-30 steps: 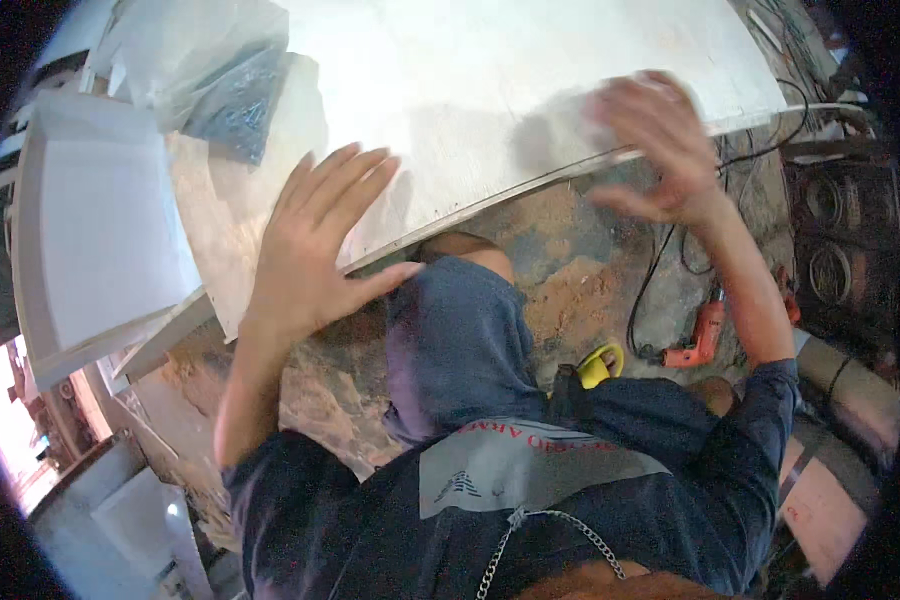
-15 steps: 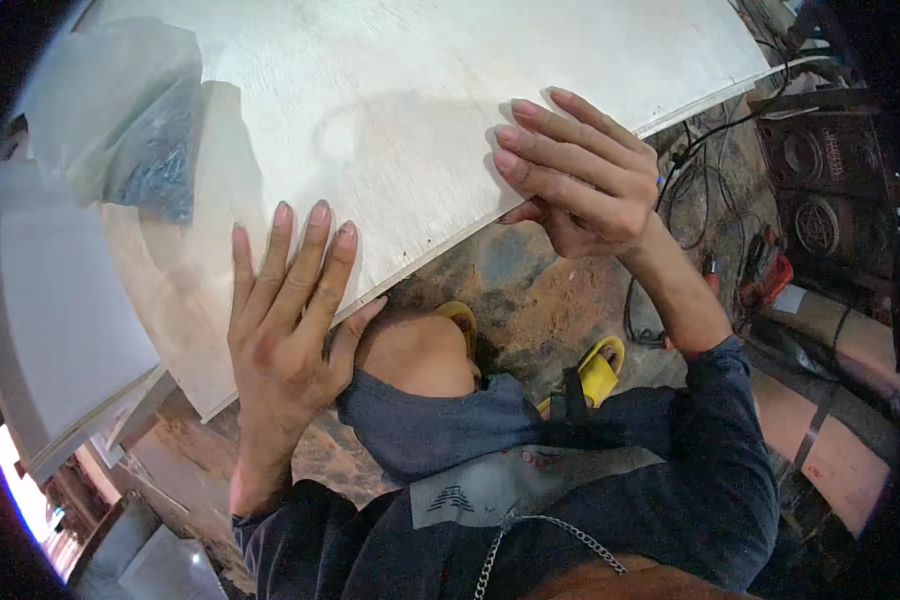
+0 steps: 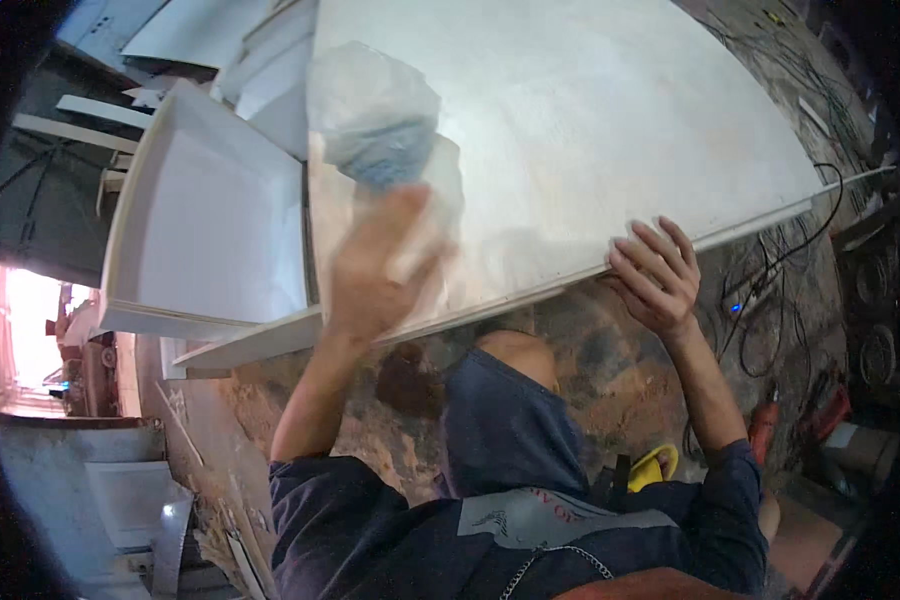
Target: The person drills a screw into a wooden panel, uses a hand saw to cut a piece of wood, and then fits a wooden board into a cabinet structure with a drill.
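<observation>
A large pale wooden board (image 3: 590,150) spreads out in front of me, its near edge slanting up to the right. My right hand (image 3: 660,275) grips that edge, fingers on top and thumb at the underside. Over the board's left part is my left hand (image 3: 375,275), smeared by motion, so its fingers and anything in them cannot be made out. Just beyond its fingertips lies a clear plastic bag (image 3: 375,100) with small dark bluish-grey pieces gathered at its near end. Whether the left hand touches the bag cannot be told.
Left of the board stands a white panel with raised edges (image 3: 210,230). Black cables (image 3: 770,300) lie tangled on the floor at right, near a red tool (image 3: 828,412). A yellow sandal (image 3: 653,467) shows below the board. Wood scraps (image 3: 240,540) lie at lower left.
My left hand has left its flat spot by the near edge and moved toward the bag. The right hand stays at the edge, now curled more around it. The whole view has shifted leftward.
</observation>
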Available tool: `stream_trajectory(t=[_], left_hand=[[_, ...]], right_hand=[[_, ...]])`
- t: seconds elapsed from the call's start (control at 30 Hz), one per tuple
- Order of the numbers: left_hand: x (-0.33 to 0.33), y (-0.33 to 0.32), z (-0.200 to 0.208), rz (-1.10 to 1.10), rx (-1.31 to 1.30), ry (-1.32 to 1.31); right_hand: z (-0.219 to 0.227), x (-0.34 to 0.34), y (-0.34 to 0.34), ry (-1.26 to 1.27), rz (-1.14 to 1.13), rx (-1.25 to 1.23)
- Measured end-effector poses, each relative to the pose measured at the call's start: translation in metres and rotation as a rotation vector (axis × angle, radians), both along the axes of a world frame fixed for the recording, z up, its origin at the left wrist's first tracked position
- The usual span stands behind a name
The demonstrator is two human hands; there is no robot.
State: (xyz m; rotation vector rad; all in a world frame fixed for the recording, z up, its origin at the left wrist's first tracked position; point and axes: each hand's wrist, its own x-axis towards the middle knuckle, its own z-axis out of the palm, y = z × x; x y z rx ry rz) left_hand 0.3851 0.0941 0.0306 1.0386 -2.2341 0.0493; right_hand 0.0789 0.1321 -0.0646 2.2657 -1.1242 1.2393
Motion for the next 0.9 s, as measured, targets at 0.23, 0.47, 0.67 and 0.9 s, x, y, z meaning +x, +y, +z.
stream_trajectory(t=[0.23,0.47,0.67,0.9], left_hand=[[0.013,-0.107,0.069,0.056,-0.063,0.069],[0.031,-0.188,0.055,0.127,0.217,-0.642],[0.015,-0.193,0.032,-0.013,0.33,-0.524],[0.016,-0.194,0.058,-0.08,0.324,-0.719]], right_hand=[[-0.016,-0.011,-0.004,-0.053,-0.051,-0.121],[-0.014,-0.003,-0.013,-0.092,-0.053,-0.102],[-0.007,-0.097,0.023,-0.159,-0.456,-0.294],[-0.151,-0.281,0.184,-1.102,-1.532,-0.14]])
